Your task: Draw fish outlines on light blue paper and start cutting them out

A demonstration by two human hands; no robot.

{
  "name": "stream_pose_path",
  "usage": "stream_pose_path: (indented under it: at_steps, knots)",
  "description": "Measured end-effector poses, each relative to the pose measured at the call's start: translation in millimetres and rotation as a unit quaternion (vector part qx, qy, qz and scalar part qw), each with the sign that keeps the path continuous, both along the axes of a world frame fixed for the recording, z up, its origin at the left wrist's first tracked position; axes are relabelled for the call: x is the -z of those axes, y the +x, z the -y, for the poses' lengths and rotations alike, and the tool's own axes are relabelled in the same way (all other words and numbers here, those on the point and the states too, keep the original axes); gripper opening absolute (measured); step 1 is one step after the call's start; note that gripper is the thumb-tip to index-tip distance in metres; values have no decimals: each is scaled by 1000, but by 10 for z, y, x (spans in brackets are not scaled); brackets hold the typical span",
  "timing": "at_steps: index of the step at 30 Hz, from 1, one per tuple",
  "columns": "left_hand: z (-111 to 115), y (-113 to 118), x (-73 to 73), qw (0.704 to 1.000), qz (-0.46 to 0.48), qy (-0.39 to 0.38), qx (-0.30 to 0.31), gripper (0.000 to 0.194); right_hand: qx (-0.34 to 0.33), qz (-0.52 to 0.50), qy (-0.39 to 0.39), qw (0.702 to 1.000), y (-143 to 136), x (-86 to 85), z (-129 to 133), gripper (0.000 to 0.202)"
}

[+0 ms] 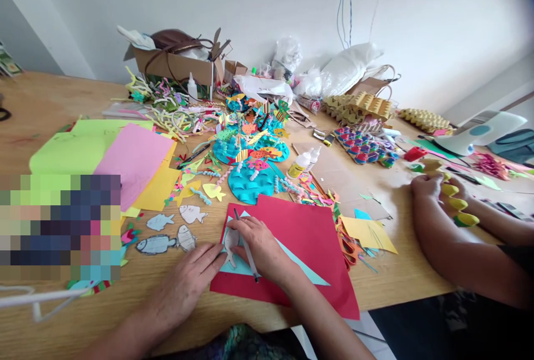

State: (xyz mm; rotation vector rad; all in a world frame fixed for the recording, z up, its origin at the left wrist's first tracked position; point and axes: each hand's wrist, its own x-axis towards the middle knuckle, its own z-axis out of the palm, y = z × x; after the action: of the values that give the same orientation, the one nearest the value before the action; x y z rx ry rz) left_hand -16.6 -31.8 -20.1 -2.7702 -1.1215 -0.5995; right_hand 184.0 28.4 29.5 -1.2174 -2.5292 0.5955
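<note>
In the head view my right hand (265, 251) grips a pen (252, 262), its tip end up near the top of a pale fish cut-out (231, 240). That cut-out lies on a light blue paper triangle (300, 272), which rests on sheets of red paper (304, 226). My left hand (183, 279) lies with fingers stretched out, fingertips on the left edge of the blue paper beside the fish. Just left of the red paper are several drawn paper fish, among them a striped blue-grey one (155, 245) and a white one (192, 214). My right fingers partly cover the fish cut-out.
Glue bottles (298, 165) and a turquoise egg-carton piece (250, 183) with paper fish stand beyond the red paper. Green sheets (79, 146) and a pink sheet (136, 159) lie left. At right, another person's hands (428, 187) hold a yellow-painted egg-carton strip (458, 204).
</note>
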Motion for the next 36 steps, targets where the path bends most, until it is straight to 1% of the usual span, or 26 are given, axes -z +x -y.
stream_pose_path:
  at_steps: [7,11,14,17,23,27,32,36]
  knots:
    - [9,0,21,1000,9,-13,4,44,20,-14,7,1000,32,39,30,43]
    - [19,6,-22,1000,5,-15,-2,46,10,-43,16,999,32,98,28,45]
    - [23,2,-60,1000,-3,-23,5,44,13,-54,19,998,28,118,41,45]
    - [27,-9,-75,999,-6,-35,5,42,13,-64,15,998,67,105,58,47]
    - [43,-18,-81,999,6,-35,7,44,-24,-50,-10,998,209,51,56,54]
    - [51,-23,-102,999,9,-27,17,41,-35,-39,-14,999,195,51,29,52]
    - [61,-18,-73,999,29,-26,10,40,-38,-40,-5,998,161,86,11,49]
    - [62,-10,-50,999,27,-27,12,41,-30,-44,1,999,161,117,11,48]
